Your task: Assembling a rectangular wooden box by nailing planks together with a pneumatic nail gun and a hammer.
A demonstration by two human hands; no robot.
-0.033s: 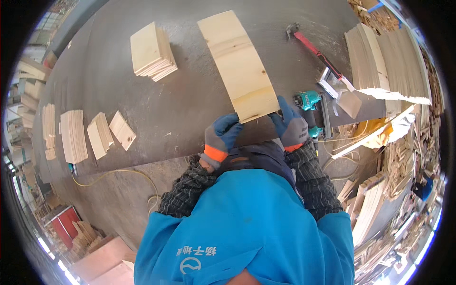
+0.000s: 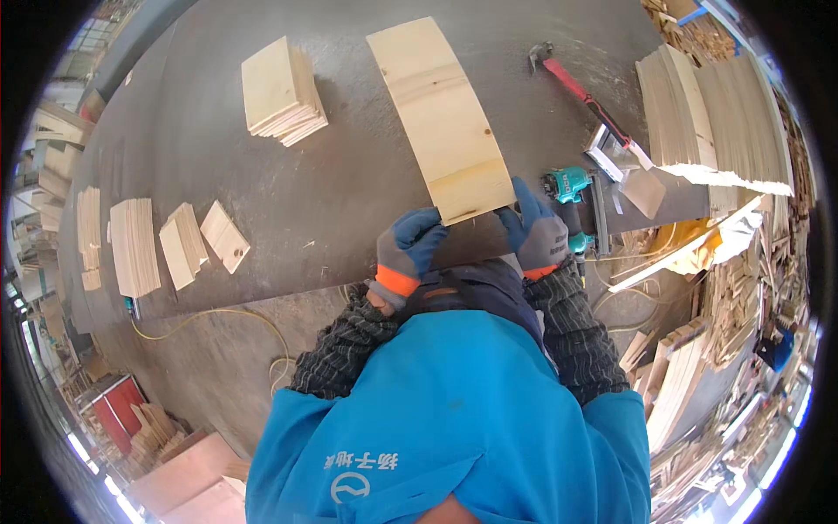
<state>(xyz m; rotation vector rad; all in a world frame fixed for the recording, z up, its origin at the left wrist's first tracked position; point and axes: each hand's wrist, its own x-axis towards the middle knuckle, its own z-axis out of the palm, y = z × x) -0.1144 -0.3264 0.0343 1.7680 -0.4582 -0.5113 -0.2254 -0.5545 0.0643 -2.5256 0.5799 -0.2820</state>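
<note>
A long, pale wooden board (image 2: 443, 113) with a few knots and a seam across it stretches away from me over the dark worktable (image 2: 349, 205). Its near end sits between my two gloved hands. My left hand (image 2: 408, 249) has its fingers closed at the near left corner. At the near right corner, my right hand (image 2: 537, 231) pinches the edge, with the thumb partly hidden and a finger along the side. Both gloves are blue and grey with orange cuffs. Just right of my right hand lies a teal nail gun (image 2: 569, 185).
A stack of short boards (image 2: 284, 92) stands at the far left, with several smaller stacks (image 2: 133, 249) left of it. A red-handled hammer (image 2: 585, 92) lies at the right, before tall board stacks (image 2: 698, 109). A yellow hose (image 2: 205, 316) trails below the table edge.
</note>
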